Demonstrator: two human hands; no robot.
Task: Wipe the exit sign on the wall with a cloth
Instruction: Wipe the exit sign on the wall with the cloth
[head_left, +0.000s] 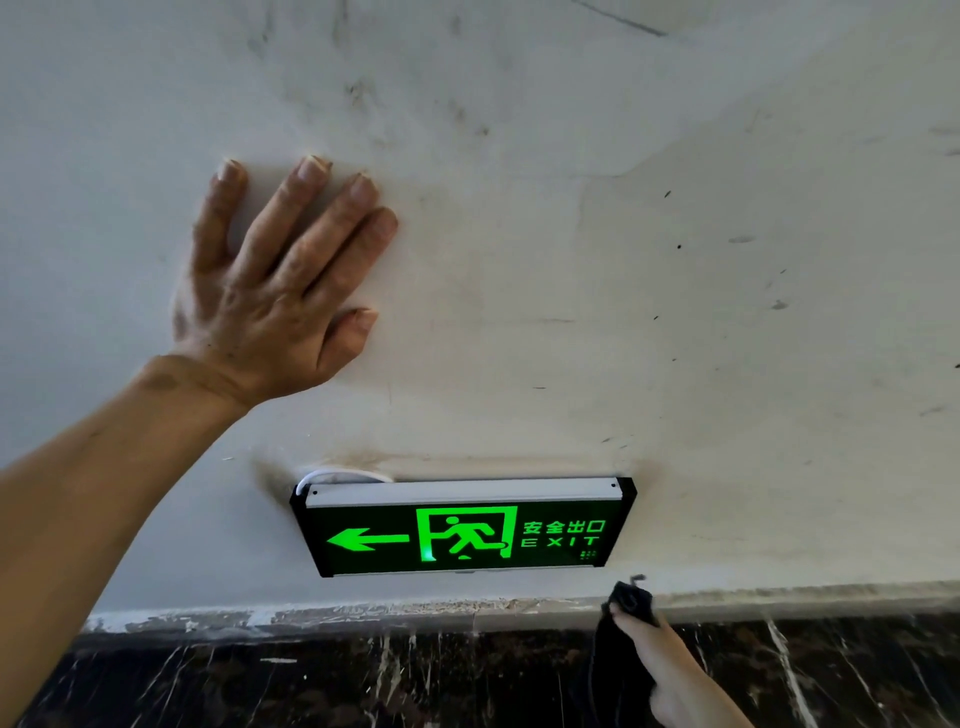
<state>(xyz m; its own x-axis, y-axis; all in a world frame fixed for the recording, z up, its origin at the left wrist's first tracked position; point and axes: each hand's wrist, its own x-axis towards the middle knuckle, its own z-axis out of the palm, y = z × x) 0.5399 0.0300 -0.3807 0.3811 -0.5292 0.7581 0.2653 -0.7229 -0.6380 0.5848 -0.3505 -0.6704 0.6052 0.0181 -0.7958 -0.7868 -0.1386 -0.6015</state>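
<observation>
A lit green exit sign (462, 530) with an arrow, a running figure and the word EXIT hangs low on the white wall, its black frame topped by a silver strip. My left hand (270, 291) lies flat on the wall above and left of the sign, fingers spread, holding nothing. My right hand (670, 670) is below the sign's right corner, gripping a dark cloth (623, 649). The cloth's top end sits just under that corner, apart from the sign; the rest hangs down.
The white wall (675, 260) is scuffed and stained, with dark smudges around the sign. A white cable (332, 474) loops out behind the sign's top left. Below runs a chipped grey ledge (363, 613) over a dark marbled skirting (363, 680).
</observation>
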